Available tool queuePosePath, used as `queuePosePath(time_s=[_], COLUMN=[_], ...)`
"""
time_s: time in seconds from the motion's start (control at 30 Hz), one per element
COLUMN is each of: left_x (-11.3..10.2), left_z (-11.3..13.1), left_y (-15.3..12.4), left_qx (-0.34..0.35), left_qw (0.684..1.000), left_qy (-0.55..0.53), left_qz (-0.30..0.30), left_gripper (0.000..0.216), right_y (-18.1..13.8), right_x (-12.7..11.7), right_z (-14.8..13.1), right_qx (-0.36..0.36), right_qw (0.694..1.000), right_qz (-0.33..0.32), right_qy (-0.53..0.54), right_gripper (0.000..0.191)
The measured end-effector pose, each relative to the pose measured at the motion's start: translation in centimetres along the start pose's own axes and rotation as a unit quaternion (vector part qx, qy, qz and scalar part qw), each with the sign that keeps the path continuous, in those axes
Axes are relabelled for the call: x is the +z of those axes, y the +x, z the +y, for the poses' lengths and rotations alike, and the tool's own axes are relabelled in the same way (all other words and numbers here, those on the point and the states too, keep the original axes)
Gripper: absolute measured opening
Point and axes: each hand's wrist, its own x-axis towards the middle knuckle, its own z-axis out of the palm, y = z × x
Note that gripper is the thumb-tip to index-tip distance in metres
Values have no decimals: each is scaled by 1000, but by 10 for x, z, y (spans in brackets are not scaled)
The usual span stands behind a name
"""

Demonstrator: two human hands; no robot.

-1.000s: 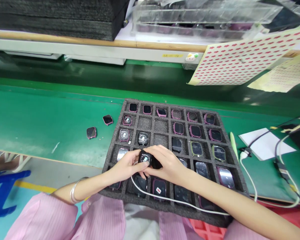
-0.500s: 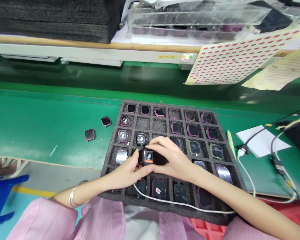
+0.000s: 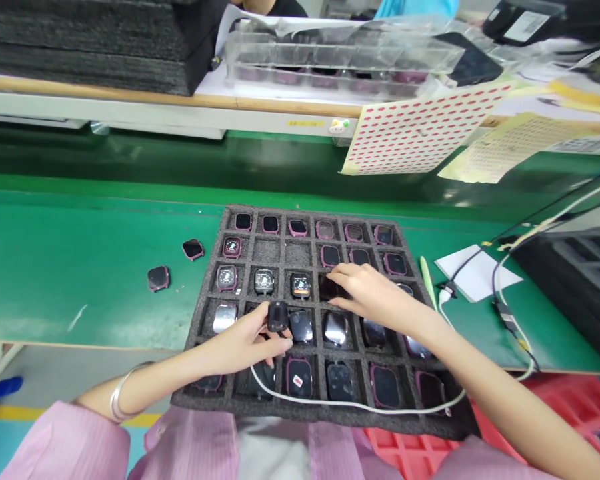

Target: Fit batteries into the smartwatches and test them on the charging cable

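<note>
My left hand grips a small black charging dock with a white cable, holding it above the foam tray. My right hand reaches into a compartment of that tray, its thumb and fingers closed about the edges of a dark smartwatch. In the compartment just left of it lies a watch with a lit screen. Further left, another lit watch rests in its slot. Several purple-framed watch heads fill other slots, one bearing a red arrow sticker.
Two loose watch heads, a nearer one and a farther one, lie on the green bench left of the tray. To the right are a green pen-like tool, white paper and cables. A shelf behind carries black foam and clear plastic trays.
The lit watch between my hands now lies in a tray compartment. My right hand has moved right and away to another watch; my left hand keeps the dock, now apart from that watch.
</note>
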Motion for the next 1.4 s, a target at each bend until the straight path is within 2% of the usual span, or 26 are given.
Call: queuePosePath(time_s=[0.07,0.17,0.3,0.37,0.43,0.6,0.73,0.9,1.2,1.4], left_x=[4,9,8,7,7,11,14,18,17,18], left_z=[0,-3,-6,-6,-7,-9,-10,-9,-11,-7], left_y=[9,24,33,32,30,27,28,28,26,24], left_qx=[12,26,-2,-4,8,34,57,41,25,27], left_qw=[1000,998,996,995,994,994,996,994,994,997], left_qy=[-17,-51,-84,-94,-109,-104,-49,-61,-76,-53], left_qz=[-7,-7,-14,-17,-17,-5,39,84,70,59], left_gripper=[28,32,39,41,44,48,36,32,35,23], right_y=[-2,-4,-11,-14,-14,-6,-3,-5,-3,-4], right_x=[5,16,12,4,-1,11,24,33,38,36], right_z=[1,3,2,-8,-25,-58,-59,-59,-61,-63], right_qx=[15,40,77,68,34,-38,-64,-53,-68,-70], right_qw=[1000,999,979,959,947,960,960,954,930,928], right_qz=[-13,20,102,143,155,152,164,182,215,212], right_qy=[-20,9,158,235,278,231,217,231,292,297], right_gripper=[25,29,30,29,30,32,33,37,32,38])
